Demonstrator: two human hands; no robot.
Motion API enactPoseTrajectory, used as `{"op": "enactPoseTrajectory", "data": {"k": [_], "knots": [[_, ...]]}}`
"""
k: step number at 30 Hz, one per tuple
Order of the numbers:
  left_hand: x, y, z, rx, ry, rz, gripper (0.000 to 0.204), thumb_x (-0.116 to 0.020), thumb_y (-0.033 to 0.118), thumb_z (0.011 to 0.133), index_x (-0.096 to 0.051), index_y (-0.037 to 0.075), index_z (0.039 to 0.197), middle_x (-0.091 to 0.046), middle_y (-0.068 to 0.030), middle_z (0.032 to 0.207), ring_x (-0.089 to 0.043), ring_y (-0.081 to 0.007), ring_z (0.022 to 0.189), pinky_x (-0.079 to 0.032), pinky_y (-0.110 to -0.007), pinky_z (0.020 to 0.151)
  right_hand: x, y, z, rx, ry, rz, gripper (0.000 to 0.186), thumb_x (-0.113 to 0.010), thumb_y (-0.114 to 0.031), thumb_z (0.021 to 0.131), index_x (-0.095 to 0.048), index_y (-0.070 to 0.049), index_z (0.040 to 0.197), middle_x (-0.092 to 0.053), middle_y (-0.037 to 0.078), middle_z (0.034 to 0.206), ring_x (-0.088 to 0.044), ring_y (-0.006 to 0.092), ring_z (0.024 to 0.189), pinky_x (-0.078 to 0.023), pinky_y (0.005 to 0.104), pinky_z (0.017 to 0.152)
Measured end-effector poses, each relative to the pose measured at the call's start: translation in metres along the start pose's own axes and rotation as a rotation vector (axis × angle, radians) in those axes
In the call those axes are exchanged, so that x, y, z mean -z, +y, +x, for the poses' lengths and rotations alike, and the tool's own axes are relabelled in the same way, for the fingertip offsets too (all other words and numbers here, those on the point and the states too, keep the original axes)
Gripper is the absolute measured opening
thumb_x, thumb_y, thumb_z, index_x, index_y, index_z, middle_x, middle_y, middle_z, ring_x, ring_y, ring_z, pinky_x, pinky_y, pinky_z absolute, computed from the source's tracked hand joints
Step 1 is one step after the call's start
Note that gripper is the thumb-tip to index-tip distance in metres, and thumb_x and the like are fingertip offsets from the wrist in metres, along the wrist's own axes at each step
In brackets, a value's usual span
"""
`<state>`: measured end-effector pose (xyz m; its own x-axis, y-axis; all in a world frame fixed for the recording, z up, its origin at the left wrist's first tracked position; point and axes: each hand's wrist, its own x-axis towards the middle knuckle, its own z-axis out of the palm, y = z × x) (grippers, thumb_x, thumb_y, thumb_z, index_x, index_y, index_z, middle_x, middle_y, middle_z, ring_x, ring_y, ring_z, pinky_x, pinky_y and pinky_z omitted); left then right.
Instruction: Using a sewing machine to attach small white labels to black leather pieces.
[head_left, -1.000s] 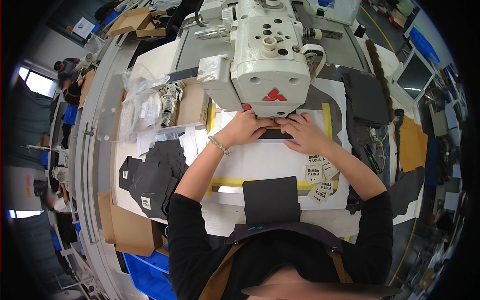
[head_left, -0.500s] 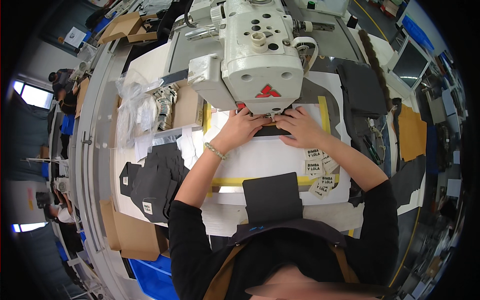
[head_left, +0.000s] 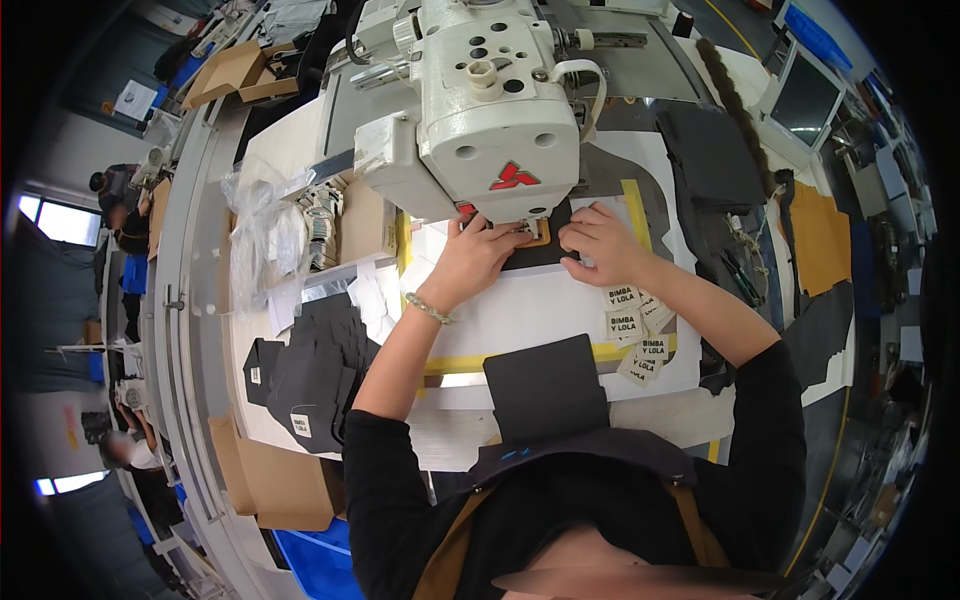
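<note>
The white sewing machine head [head_left: 480, 120] stands at the centre back. Under its needle and foot lies a black fabric piece [head_left: 540, 257], with a small tan-orange piece [head_left: 543, 236] at the foot. My left hand [head_left: 470, 262] lies on the black piece's left side, fingers stretched toward the foot. My right hand [head_left: 605, 248] is at the piece's right edge, its fingers bent and the thumb below. Its fingertips seem to grip that edge. Several pale printed labels [head_left: 625, 323] lie nearer me, below my right hand. Another dark panel [head_left: 547, 388] rests at the front edge.
Left of me are a stack of dark cut panels [head_left: 325, 360] and a cardboard box [head_left: 365, 225] of bundled labels beside clear plastic. Dark fabric [head_left: 710, 155], small tools [head_left: 742, 280] and a tan sheet [head_left: 820, 240] lie on the right. A screen [head_left: 805, 100] stands behind.
My right hand has drawn back to the right from the needle, showing more of the black piece and the tan-orange piece. My left hand stays near the foot. The whole view has shifted slightly.
</note>
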<state>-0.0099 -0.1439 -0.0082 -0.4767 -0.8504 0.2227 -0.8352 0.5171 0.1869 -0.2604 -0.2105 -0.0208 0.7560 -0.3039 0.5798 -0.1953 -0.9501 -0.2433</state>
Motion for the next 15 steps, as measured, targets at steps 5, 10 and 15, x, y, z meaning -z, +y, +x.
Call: {"op": "enactPoseTrajectory", "data": {"k": [5,10,15], "knots": [[0.001,0.000,0.005,0.018,-0.036,-0.012,0.032,-0.062,0.014,0.088,-0.068,0.026,0.117,-0.062,0.0071,0.123,-0.049,-0.0193,0.116,-0.029,-0.047,0.100,-0.002,0.007,-0.001,0.028,0.026,0.026,0.016,-0.070,-0.015,0.070,-0.056,-0.009,0.076,-0.062,0.002,0.081,-0.055,0.0232,0.083,-0.042,0.0368,0.073],[0.001,-0.016,0.013,0.150,-0.198,-0.015,0.031,-0.062,0.016,0.089,-0.069,0.023,0.118,-0.069,-0.0070,0.092,-0.061,-0.0279,0.097,-0.043,-0.045,0.086,-0.004,0.019,0.005,0.031,0.083,0.000,0.015,-0.069,-0.017,0.073,-0.057,-0.009,0.074,-0.060,0.003,0.073,-0.055,0.0227,0.081,-0.043,0.0365,0.073],[-0.002,-0.027,0.018,0.219,-0.268,-0.092,0.037,-0.059,0.013,0.090,-0.065,0.026,0.124,-0.067,-0.0108,0.103,-0.057,-0.0336,0.101,-0.038,-0.046,0.088,-0.007,0.024,0.009,0.019,0.090,-0.013,0.016,-0.069,-0.020,0.076,-0.058,-0.008,0.073,-0.061,0.003,0.071,-0.056,0.0229,0.081,-0.044,0.0365,0.076]]}}
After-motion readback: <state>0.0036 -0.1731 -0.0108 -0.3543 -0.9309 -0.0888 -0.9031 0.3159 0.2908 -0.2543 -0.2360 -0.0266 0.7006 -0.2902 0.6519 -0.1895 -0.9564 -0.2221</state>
